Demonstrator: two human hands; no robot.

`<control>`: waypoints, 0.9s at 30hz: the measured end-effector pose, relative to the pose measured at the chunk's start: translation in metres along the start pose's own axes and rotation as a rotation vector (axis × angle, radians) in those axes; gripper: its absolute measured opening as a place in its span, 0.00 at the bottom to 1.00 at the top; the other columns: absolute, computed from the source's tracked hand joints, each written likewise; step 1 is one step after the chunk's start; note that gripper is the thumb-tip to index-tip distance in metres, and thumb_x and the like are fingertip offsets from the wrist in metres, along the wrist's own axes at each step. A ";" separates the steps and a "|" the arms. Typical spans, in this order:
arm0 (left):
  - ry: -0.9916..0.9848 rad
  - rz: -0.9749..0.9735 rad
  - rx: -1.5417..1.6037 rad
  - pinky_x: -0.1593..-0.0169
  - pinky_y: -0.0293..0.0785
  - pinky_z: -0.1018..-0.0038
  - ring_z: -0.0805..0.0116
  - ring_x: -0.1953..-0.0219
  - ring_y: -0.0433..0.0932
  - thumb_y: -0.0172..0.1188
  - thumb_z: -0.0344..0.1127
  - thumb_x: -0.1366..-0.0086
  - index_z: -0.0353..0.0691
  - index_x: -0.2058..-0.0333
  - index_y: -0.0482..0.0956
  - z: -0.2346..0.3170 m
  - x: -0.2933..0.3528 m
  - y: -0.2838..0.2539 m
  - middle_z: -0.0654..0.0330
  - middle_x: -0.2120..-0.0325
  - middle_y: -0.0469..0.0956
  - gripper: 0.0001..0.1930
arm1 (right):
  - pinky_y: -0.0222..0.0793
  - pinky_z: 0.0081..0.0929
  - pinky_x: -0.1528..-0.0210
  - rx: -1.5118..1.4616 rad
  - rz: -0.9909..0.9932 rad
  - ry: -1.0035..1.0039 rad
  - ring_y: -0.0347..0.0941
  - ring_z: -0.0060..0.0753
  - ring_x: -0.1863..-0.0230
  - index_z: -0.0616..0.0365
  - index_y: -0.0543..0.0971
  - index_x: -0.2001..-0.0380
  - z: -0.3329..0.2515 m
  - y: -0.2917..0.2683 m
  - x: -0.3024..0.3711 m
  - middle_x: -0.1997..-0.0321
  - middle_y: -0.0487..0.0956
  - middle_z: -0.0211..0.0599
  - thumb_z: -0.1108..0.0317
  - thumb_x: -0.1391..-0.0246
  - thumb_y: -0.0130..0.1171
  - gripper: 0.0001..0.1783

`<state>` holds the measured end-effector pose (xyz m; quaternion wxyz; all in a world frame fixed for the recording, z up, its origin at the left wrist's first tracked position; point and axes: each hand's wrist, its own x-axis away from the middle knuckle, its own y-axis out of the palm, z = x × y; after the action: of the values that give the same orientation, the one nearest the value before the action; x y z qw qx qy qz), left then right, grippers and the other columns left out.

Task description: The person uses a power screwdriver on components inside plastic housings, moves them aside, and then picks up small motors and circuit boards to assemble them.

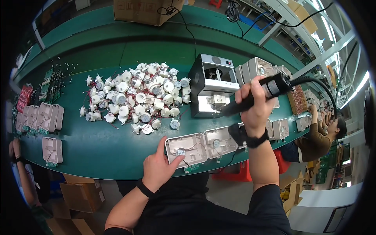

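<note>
My left hand (158, 166) grips the left end of an open white plastic housing (196, 140) at the table's near edge. Its thumb presses on a round buzzer (180, 152) with wires inside that housing; a green circuit board (192, 168) pokes out below. Raised above the table, my right hand (256, 105) is wrapped round a black corded electric screwdriver (276, 85), whose blurred front end points left toward a metal screw feeder (215, 83). Touching the first housing on the right is a second housing (231, 146) with its own buzzer (216, 143).
A large heap of white buzzers (137, 92) with red wires covers the table's middle. More housings (47, 117) stand at the left, others (280, 129) at the right. A cardboard box (145, 11) sits at the back. Co-workers sit along the right, one person (319, 139) nearest.
</note>
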<state>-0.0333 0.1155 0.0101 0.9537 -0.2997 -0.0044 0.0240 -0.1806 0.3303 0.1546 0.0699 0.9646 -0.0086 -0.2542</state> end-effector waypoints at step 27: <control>-0.045 -0.042 0.006 0.70 0.77 0.51 0.43 0.75 0.81 0.68 0.51 0.46 0.43 0.40 0.65 -0.005 -0.001 -0.004 0.46 0.79 0.81 0.38 | 0.72 0.31 0.65 -0.056 -0.646 0.293 0.70 0.29 0.73 0.57 0.58 0.57 0.008 0.070 0.110 0.75 0.71 0.37 0.68 0.42 0.60 0.20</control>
<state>-0.0337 0.1091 0.0085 0.9546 -0.2959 -0.0319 0.0109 -0.0871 0.2540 0.1036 0.0127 0.9414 0.3140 -0.1223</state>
